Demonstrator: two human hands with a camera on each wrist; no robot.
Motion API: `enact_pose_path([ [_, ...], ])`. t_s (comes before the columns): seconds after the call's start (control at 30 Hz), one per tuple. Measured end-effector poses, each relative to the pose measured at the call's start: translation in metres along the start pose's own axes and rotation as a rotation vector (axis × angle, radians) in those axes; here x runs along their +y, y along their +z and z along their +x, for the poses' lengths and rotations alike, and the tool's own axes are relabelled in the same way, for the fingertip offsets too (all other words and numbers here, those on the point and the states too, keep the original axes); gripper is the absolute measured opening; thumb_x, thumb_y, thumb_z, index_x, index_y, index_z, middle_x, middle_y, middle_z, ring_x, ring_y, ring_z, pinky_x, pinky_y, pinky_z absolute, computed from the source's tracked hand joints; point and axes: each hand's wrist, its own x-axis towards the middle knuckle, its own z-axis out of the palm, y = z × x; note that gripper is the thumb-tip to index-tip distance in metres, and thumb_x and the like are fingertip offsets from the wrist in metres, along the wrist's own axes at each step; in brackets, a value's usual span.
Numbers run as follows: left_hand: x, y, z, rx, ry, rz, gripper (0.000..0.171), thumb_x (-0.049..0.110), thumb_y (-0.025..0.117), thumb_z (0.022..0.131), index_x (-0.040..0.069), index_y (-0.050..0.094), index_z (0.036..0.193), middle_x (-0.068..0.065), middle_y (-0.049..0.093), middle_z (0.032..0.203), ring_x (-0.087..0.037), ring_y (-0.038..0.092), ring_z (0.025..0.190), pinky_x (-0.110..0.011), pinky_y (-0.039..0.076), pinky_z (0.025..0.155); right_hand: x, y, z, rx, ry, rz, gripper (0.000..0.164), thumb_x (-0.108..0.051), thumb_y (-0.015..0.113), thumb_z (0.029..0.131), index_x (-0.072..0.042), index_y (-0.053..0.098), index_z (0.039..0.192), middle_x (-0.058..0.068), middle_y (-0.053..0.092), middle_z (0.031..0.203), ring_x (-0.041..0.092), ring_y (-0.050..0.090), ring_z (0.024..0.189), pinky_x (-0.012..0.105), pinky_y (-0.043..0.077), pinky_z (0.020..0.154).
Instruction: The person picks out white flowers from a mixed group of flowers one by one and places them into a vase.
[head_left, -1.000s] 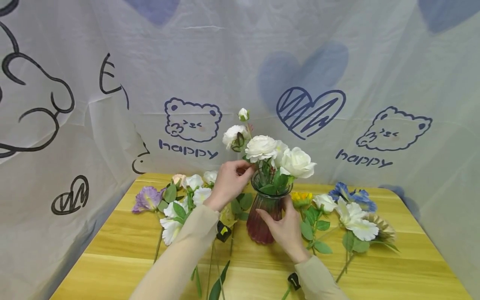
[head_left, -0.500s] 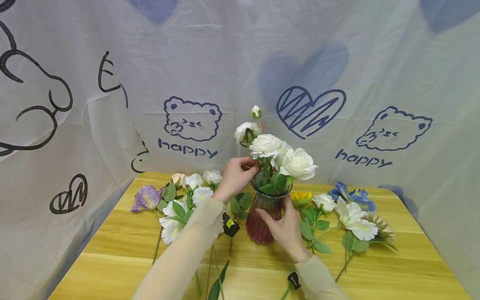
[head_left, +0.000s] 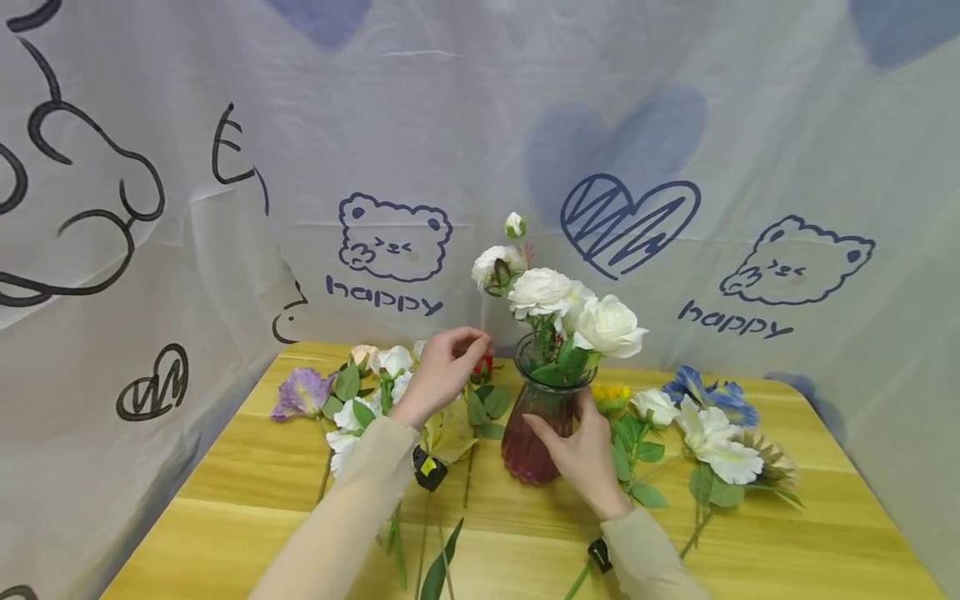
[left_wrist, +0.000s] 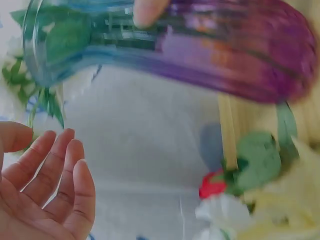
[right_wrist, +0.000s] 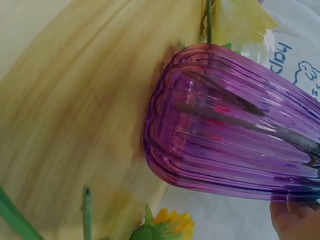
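A ribbed glass vase [head_left: 536, 433], clear grey at the neck and purple-red below, stands upright on the table. White artificial flowers [head_left: 542, 292] fill its mouth, the tallest stem ending in a small bud [head_left: 514, 225]. My right hand [head_left: 581, 454] grips the vase's side, thumb in front and fingers around the right. In the right wrist view, stems show through the purple glass [right_wrist: 225, 125] and some fingertips touch its edge. My left hand [head_left: 442, 375] is left of the rim, apart from the flowers. The left wrist view shows its fingers [left_wrist: 65, 175] relaxed, holding nothing.
On the left lie a purple flower [head_left: 302, 393], white blooms, a yellow flower [head_left: 448, 433] and a red one [head_left: 484, 364]. Blue [head_left: 712, 398], white [head_left: 720, 442] and yellow [head_left: 611, 396] flowers lie on the right. Several stems reach the wooden table's [head_left: 525, 533] front. A printed curtain hangs behind.
The tall white stem leaned rightward as my left hand moved it. Now the left hand has let go and drawn back to the left. My right hand stays on the vase.
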Motion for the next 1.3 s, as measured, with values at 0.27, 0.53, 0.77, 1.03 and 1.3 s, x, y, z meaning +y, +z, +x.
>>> enact_pose_path([
  [0.27,-0.021,-0.027,-0.022,0.062,-0.045,0.117,0.026,0.022,0.055,0.102,0.012,0.066,0.124,-0.012,0.071,0.118,-0.026,0.069,0.1,-0.041,0.058,0.089,0.009,-0.01,0.002,-0.013,0.024,-0.036,0.066,-0.028,0.085,0.082,-0.01,0.051,0.135,0.016,0.071,0.124,0.028,0.07,0.112,0.046,0.059,0.091],
  [0.53,-0.038,-0.049,-0.047,0.115,-0.057,0.346,0.016,0.019,0.055,0.1,0.011,0.064,0.11,-0.007,0.071,0.102,-0.019,0.067,0.081,-0.033,0.054,0.072,0.011,-0.009,0.004,0.001,0.026,-0.03,0.068,-0.027,0.086,0.081,-0.008,0.05,0.135,0.018,0.07,0.125,0.03,0.069,0.114,0.047,0.058,0.092],
  [0.77,-0.048,-0.05,-0.07,0.023,-0.14,0.383,0.02,0.019,0.05,0.101,0.009,0.063,0.114,-0.008,0.07,0.095,-0.014,0.05,0.057,-0.028,0.042,0.052,0.012,-0.007,0.004,0.024,0.039,-0.007,0.068,-0.024,0.087,0.08,-0.01,0.051,0.135,0.015,0.07,0.127,0.027,0.069,0.115,0.045,0.058,0.092],
  [1.03,-0.066,-0.035,-0.092,-0.075,-0.208,0.414,0.012,0.016,0.055,0.1,0.009,0.064,0.105,-0.006,0.069,0.09,-0.013,0.05,0.056,-0.028,0.042,0.051,0.012,-0.005,0.004,0.007,0.054,0.03,0.065,-0.024,0.085,0.082,-0.012,0.052,0.136,0.014,0.07,0.127,0.028,0.069,0.115,0.045,0.058,0.093],
  [1.3,-0.076,-0.019,-0.107,-0.171,-0.228,0.354,0.01,0.015,0.058,0.098,0.011,0.066,0.1,-0.003,0.068,0.086,-0.013,0.054,0.062,-0.028,0.045,0.055,0.01,-0.005,0.005,0.008,0.071,0.057,0.068,-0.023,0.087,0.08,-0.011,0.052,0.136,0.014,0.069,0.129,0.027,0.068,0.117,0.044,0.057,0.094],
])
